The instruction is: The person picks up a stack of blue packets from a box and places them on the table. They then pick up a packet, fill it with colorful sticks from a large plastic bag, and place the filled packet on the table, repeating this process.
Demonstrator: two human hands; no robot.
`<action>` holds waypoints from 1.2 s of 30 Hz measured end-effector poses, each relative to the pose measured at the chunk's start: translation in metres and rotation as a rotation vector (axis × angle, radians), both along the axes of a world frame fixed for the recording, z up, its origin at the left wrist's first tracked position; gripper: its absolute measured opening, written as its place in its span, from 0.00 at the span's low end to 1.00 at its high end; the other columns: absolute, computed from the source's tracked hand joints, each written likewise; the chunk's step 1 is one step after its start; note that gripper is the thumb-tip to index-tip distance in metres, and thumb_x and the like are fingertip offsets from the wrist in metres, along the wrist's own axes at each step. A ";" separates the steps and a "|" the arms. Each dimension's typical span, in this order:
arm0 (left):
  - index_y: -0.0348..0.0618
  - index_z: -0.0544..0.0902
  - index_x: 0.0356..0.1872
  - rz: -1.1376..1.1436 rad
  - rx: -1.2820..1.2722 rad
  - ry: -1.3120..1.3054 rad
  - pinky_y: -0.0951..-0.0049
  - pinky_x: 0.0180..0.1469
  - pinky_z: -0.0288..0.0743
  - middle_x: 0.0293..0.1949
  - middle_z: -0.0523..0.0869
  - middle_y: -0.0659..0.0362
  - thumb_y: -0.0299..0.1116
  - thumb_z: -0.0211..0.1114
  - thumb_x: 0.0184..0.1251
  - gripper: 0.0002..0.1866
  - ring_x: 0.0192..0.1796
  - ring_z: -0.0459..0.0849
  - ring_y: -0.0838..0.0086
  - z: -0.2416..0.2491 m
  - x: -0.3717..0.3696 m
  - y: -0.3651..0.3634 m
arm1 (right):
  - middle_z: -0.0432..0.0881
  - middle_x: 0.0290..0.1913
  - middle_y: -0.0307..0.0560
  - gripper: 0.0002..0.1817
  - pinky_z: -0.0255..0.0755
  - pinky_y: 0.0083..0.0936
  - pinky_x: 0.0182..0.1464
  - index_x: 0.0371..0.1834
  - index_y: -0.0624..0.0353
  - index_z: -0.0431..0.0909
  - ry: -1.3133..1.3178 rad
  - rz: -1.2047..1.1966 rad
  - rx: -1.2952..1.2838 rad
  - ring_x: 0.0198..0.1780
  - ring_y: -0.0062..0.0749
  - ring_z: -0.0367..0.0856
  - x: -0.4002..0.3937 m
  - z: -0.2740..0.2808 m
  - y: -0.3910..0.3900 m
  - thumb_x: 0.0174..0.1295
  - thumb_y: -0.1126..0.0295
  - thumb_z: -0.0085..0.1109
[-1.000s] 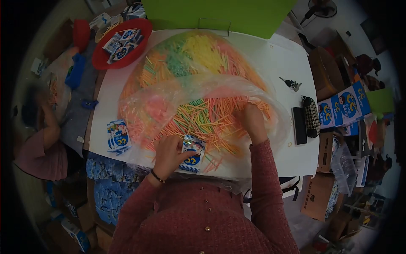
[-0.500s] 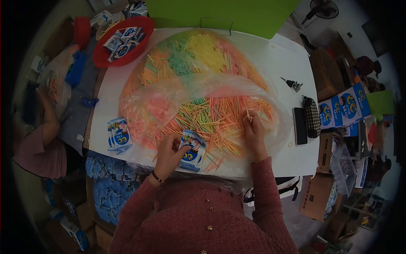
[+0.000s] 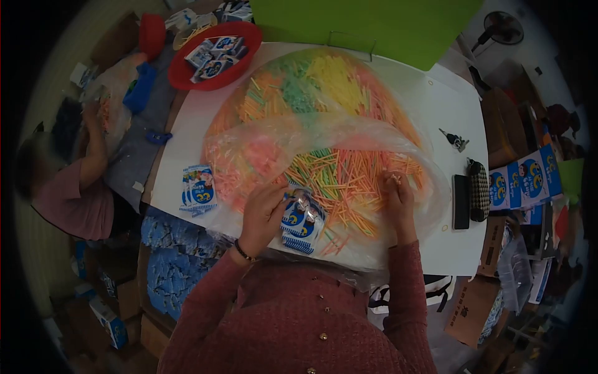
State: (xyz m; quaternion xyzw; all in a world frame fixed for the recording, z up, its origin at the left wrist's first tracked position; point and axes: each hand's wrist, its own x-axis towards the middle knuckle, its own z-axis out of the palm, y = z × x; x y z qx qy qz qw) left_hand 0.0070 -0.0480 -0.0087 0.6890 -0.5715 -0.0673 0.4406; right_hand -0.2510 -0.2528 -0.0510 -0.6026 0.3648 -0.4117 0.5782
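My left hand (image 3: 261, 217) is closed at the upper left edge of a blue-and-white printed packet (image 3: 299, 215), pinching it. More such packets lie stacked beneath it at the table's front edge. Thin pastel candy sticks (image 3: 333, 177) in pink, orange, green and yellow fill a large clear plastic bag (image 3: 367, 134) spread open in front of me. Over the right part of this heap, my right hand (image 3: 400, 202) has its fingers wrapped around a small bunch of candy sticks (image 3: 393, 179), whose ends show at the top.
Another packet stack (image 3: 198, 189) lies left on the white table (image 3: 436, 103). A red basin (image 3: 249, 59) of packets stands at the back left. Keys (image 3: 455, 140), a phone (image 3: 460, 201) and a checked pouch (image 3: 478, 190) lie right. Another person (image 3: 75, 193) sits at the left.
The view has shifted, so everything appears farther right and slightly lower. My left thumb has moved off the packet's front to its upper left edge. My right hand still holds candy sticks.
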 end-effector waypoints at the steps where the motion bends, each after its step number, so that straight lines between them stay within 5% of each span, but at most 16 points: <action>1: 0.36 0.83 0.47 -0.002 0.074 0.425 0.66 0.55 0.77 0.52 0.85 0.52 0.22 0.63 0.65 0.10 0.53 0.85 0.64 -0.011 -0.002 0.004 | 0.82 0.49 0.43 0.07 0.71 0.23 0.56 0.47 0.61 0.75 0.015 0.047 0.025 0.51 0.23 0.79 -0.003 -0.006 0.000 0.75 0.73 0.46; 2: 0.36 0.83 0.47 0.007 0.070 0.418 0.66 0.55 0.77 0.52 0.85 0.52 0.22 0.63 0.65 0.10 0.53 0.85 0.64 -0.006 -0.004 0.000 | 0.82 0.50 0.45 0.07 0.72 0.23 0.55 0.46 0.61 0.75 0.035 0.092 0.045 0.49 0.23 0.80 -0.004 -0.009 -0.003 0.75 0.74 0.46; 4: 0.36 0.82 0.51 -0.057 -0.027 1.267 0.73 0.53 0.79 0.50 0.86 0.54 0.22 0.60 0.70 0.11 0.54 0.84 0.73 0.008 -0.009 -0.009 | 0.82 0.50 0.46 0.06 0.72 0.24 0.55 0.47 0.61 0.74 0.100 0.018 -0.134 0.50 0.25 0.80 0.002 0.004 -0.003 0.75 0.74 0.46; 6: 0.36 0.79 0.54 -0.108 0.017 1.324 0.73 0.53 0.79 0.50 0.86 0.56 0.24 0.58 0.72 0.12 0.52 0.85 0.74 0.016 -0.009 -0.014 | 0.82 0.50 0.47 0.06 0.72 0.24 0.56 0.47 0.61 0.73 0.165 -0.062 -0.315 0.51 0.26 0.80 0.008 0.025 0.001 0.75 0.74 0.45; 10: 0.36 0.78 0.56 -0.252 0.205 1.529 0.75 0.53 0.79 0.49 0.86 0.59 0.27 0.55 0.76 0.13 0.51 0.85 0.77 0.007 -0.008 -0.018 | 0.81 0.50 0.53 0.07 0.74 0.35 0.58 0.45 0.61 0.71 -0.289 0.211 0.115 0.52 0.37 0.82 0.034 0.072 0.045 0.76 0.71 0.43; 12: 0.36 0.79 0.55 -0.264 0.226 1.506 0.76 0.52 0.79 0.48 0.86 0.59 0.28 0.54 0.76 0.13 0.49 0.85 0.78 -0.002 -0.015 -0.022 | 0.81 0.50 0.54 0.07 0.75 0.37 0.58 0.49 0.60 0.69 -0.366 0.521 0.300 0.55 0.39 0.81 0.048 0.089 0.070 0.76 0.69 0.44; 19: 0.37 0.84 0.47 -0.273 0.262 1.083 0.80 0.45 0.77 0.42 0.88 0.62 0.25 0.60 0.71 0.08 0.42 0.84 0.84 0.014 -0.026 -0.014 | 0.81 0.54 0.56 0.09 0.76 0.40 0.58 0.50 0.58 0.70 -0.394 0.474 0.501 0.54 0.44 0.82 0.055 0.089 0.080 0.76 0.65 0.45; 21: 0.37 0.84 0.46 -0.255 0.269 1.053 0.80 0.45 0.77 0.42 0.88 0.61 0.25 0.61 0.70 0.08 0.42 0.84 0.84 0.012 -0.021 -0.011 | 0.80 0.54 0.57 0.09 0.76 0.41 0.58 0.50 0.58 0.70 -0.567 0.480 0.473 0.53 0.44 0.83 0.050 0.091 0.081 0.76 0.65 0.46; 25: 0.35 0.86 0.45 -0.202 0.066 1.185 0.82 0.41 0.77 0.38 0.89 0.60 0.23 0.64 0.69 0.07 0.38 0.84 0.85 -0.014 -0.025 -0.014 | 0.81 0.53 0.57 0.08 0.76 0.42 0.58 0.48 0.57 0.70 -0.444 0.473 0.416 0.54 0.44 0.82 0.045 0.097 0.088 0.76 0.66 0.46; 34: 0.37 0.87 0.47 -0.235 0.111 1.042 0.84 0.38 0.76 0.41 0.90 0.62 0.22 0.66 0.65 0.10 0.36 0.82 0.87 0.007 -0.036 -0.013 | 0.80 0.54 0.60 0.06 0.70 0.42 0.65 0.49 0.56 0.67 -0.583 0.366 0.298 0.59 0.44 0.79 0.054 0.102 0.090 0.77 0.67 0.44; 36: 0.38 0.88 0.46 -0.226 0.146 0.965 0.84 0.38 0.77 0.41 0.90 0.61 0.22 0.67 0.64 0.10 0.36 0.82 0.87 0.010 -0.036 -0.013 | 0.81 0.53 0.59 0.06 0.61 0.46 0.71 0.49 0.57 0.67 -0.613 0.379 0.208 0.61 0.44 0.78 0.061 0.105 0.094 0.76 0.68 0.44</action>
